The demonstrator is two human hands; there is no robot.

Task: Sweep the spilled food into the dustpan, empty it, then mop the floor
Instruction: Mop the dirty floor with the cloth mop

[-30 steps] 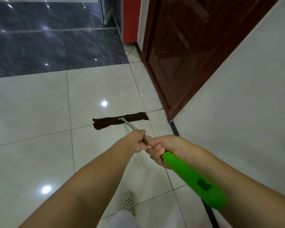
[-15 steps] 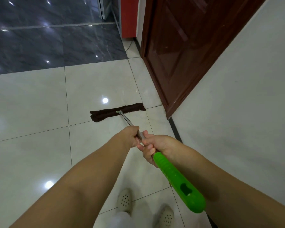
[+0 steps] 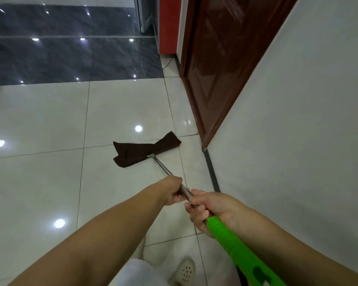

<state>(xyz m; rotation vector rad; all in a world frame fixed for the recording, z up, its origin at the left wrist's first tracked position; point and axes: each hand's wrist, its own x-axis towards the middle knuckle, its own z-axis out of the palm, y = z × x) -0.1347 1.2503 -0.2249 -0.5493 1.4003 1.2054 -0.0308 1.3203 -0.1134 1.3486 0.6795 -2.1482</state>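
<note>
We are holding the mop pole (image 3: pixel 163 168) with both hands, and we are taking the brown wooden door (image 3: pixel 225 65) as our landmark. Our left hand (image 3: pixel 171 191) is wrapping its curled fingers round the bare metal part of the pole, on the side nearer the door's foot. Our right hand (image 3: pixel 210 211) is gripping the pole just behind it, farther from the door, with the fingers (image 3: pixel 197 213) closing over the shaft from above and the thumb lying along the top. The two hands are sitting almost against each other on the pole. The green grip (image 3: pixel 236 250) is starting right at the heel of the right hand and is running back away from the door, past our right forearm.

The pole is slanting forward from our fingers down to the mop cloth (image 3: pixel 142 150), a dark brown strip that is lying on the pale floor tiles (image 3: pixel 39 120) near the door's lower corner, but apart from it. The cloth is looking twisted, with one end bending toward the door. A white perforated shoe (image 3: pixel 184 271) is standing on the tiles below our hands, well away from the door.
</note>
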